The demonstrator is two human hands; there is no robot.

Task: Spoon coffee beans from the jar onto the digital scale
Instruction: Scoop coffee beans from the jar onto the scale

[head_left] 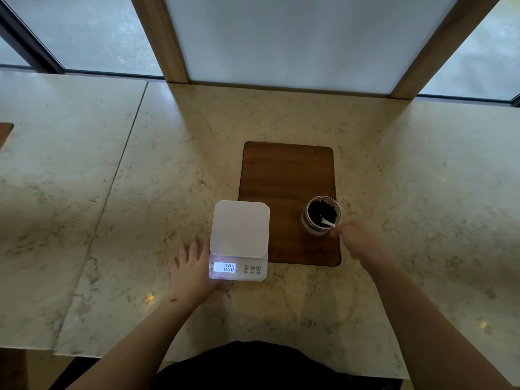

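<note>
The digital scale [239, 237] sits on the marble worktop [140, 192], its white platform bare and its lit display reading zero, so by the look of it no beans have been weighed yet. To the right of the scale stands the open glass jar [322, 216] of dark coffee beans [320, 211], resting on a wooden board [284, 175] whose left edge the scale overlaps.

The right hand [356, 235] is at the jar's right rim, its fingers [337, 229] pinched shut on the handle of a small white spoon [327, 222] whose bowl end dips into the beans. Whether the bowl is loaded cannot be told; it is half buried in the dark mass.

The left hand [194, 268] lies flat on the worktop against the scale's left side, fingers spread and holding nothing, the thumb seemingly tucked near the scale's front corner as if to steady it.

In my judgement this is the very start of the first scoop: the spoon is in the jar, nothing has been carried over. What is left is nearly everything: lift a spoonful clear of the rim, take it leftward to the scale, tip it onto the platform, and repeat as needed.
</note>
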